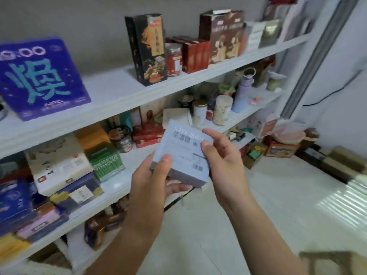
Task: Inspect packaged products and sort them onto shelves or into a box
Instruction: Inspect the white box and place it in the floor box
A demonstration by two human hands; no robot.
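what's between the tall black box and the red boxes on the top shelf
A red jar stands there, between the black box and the red boxes on the top shelf. The head view shows it.

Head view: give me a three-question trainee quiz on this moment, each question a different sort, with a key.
1. True or false: the left hand and the right hand both hold the pale blue box.
2. The large purple box stands on: A) the top shelf; B) the floor; C) a chair.
3. Short answer: what colour is the tall carton immediately left of the red jar?
Key: 1 true; 2 A; 3 black.
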